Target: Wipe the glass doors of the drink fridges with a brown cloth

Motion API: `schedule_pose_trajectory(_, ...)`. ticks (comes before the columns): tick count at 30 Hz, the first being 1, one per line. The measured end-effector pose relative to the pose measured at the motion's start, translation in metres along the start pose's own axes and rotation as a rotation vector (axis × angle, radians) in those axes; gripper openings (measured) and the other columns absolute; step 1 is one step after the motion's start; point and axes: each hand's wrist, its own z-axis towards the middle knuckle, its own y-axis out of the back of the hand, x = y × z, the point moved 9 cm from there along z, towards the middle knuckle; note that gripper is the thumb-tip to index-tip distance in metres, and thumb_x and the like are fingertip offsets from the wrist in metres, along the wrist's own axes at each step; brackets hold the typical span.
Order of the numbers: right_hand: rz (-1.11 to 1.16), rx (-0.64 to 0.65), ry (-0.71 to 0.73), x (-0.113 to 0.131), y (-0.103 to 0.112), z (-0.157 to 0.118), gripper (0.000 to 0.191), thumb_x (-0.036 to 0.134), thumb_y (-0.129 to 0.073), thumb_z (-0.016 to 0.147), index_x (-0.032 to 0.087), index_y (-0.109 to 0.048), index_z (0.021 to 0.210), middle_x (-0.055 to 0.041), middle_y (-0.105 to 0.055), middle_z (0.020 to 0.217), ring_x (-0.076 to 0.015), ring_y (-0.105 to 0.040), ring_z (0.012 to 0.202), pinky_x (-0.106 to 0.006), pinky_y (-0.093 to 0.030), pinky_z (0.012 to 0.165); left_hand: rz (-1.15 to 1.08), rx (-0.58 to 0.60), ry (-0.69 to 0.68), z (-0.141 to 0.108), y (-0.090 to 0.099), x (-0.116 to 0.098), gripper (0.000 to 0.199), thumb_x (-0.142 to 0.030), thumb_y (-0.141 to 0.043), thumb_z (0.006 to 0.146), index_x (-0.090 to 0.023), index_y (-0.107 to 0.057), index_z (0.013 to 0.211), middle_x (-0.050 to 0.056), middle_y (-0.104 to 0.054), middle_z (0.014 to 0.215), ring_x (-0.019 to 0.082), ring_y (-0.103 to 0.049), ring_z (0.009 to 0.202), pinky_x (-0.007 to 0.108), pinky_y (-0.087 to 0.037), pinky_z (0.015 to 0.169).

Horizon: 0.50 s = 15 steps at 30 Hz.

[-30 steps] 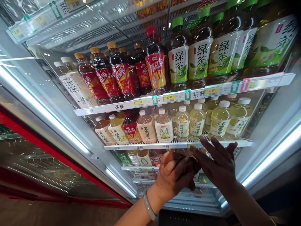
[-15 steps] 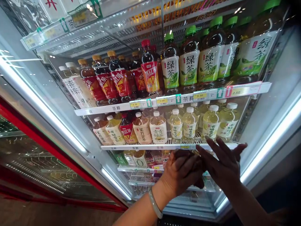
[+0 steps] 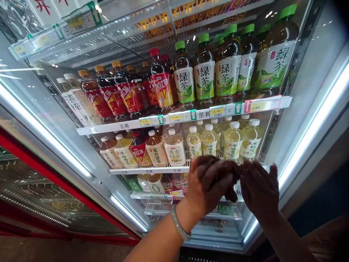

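My left hand (image 3: 211, 183), a pale bangle (image 3: 179, 223) on its wrist, is held up before the lower bottle shelf with its fingers curled in. Whatever may be inside those fingers is hidden. Close beside it, my right hand (image 3: 259, 187) has its fingers raised and slightly bent, with nothing visible in them. The fingertips of both hands nearly meet. Behind them stand clear bottles with white caps (image 3: 232, 142) and a pale tea bottle (image 3: 175, 148). I cannot tell that either hand touches a bottle.
On the upper shelf are green-capped tea bottles (image 3: 204, 71) and red-labelled tea bottles (image 3: 161, 85). Price tags line the shelf edge (image 3: 191, 115). Lower racks hold more drinks. Bright light strips (image 3: 46, 131) run along the cooler's sides, and a red frame (image 3: 54, 182) crosses at left.
The shelves have shifted left in my view. My right hand's fingers, spread before, are now closer together and more bent. My left hand stays curled.
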Motion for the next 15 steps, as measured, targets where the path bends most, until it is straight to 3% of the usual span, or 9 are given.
schedule_pose_trajectory(2,-0.034,-0.015,0.011,-0.004,0.003,0.001,0.080,0.007,-0.070,0.090,0.029,-0.040,0.161,-0.0095,-0.056,0.155,-0.0246,-0.048,0.149,-0.048,-0.027,0.133,0.051,-0.055,0.003,0.022,0.005,0.004,0.035,-0.017,-0.085,0.082,-0.031,-0.069,0.110,0.001,-0.064,0.127,0.023,-0.056,0.129,0.049,-0.052,0.109)
schedule_pose_trajectory(4,-0.042,-0.022,0.018,-0.009,0.004,-0.001,0.080,0.007,-0.071,0.089,0.028,-0.040,0.161,-0.0097,-0.054,0.157,-0.0246,-0.047,0.150,-0.044,-0.028,0.133,0.059,-0.062,-0.010,0.026,0.001,0.000,0.033,-0.015,-0.084,0.082,-0.029,-0.070,0.108,0.002,-0.063,0.127,0.024,-0.055,0.130,0.049,-0.051,0.110)
schedule_pose_trajectory(7,0.011,-0.020,0.022,-0.017,0.007,-0.009,0.078,0.010,-0.071,0.090,0.030,-0.042,0.160,-0.0070,-0.054,0.157,-0.0245,-0.049,0.148,-0.041,-0.032,0.131,-0.005,0.016,-0.083,-0.002,-0.018,-0.021,0.025,-0.016,-0.086,0.081,-0.024,-0.073,0.101,0.002,-0.069,0.119,0.020,-0.058,0.121,0.041,-0.055,0.105)
schedule_pose_trajectory(10,0.042,0.030,0.000,-0.026,0.008,-0.015,0.075,0.013,-0.069,0.093,0.033,-0.042,0.160,-0.0065,-0.053,0.159,-0.0251,-0.049,0.149,-0.046,-0.028,0.133,-0.027,0.138,-0.170,-0.026,-0.040,-0.037,0.022,-0.021,-0.087,0.081,-0.023,-0.075,0.100,0.002,-0.073,0.114,0.018,-0.061,0.117,0.036,-0.055,0.107)
schedule_pose_trajectory(12,0.025,0.042,-0.005,-0.032,0.010,-0.017,0.074,0.012,-0.066,0.094,0.032,-0.040,0.161,-0.0065,-0.051,0.160,-0.0257,-0.048,0.150,-0.047,-0.024,0.134,0.000,0.165,-0.197,-0.020,-0.049,-0.037,0.024,-0.023,-0.087,0.082,-0.027,-0.075,0.103,0.000,-0.074,0.117,0.018,-0.061,0.119,0.038,-0.054,0.110)
schedule_pose_trajectory(15,0.032,-0.039,-0.046,-0.043,0.016,-0.020,0.073,0.014,-0.065,0.094,0.031,-0.042,0.161,-0.0061,-0.047,0.163,-0.0280,-0.049,0.148,-0.043,-0.028,0.133,0.027,0.110,-0.188,0.004,-0.054,-0.033,0.027,-0.025,-0.083,0.086,-0.033,-0.074,0.110,-0.002,-0.073,0.123,0.019,-0.058,0.129,0.042,-0.052,0.114)
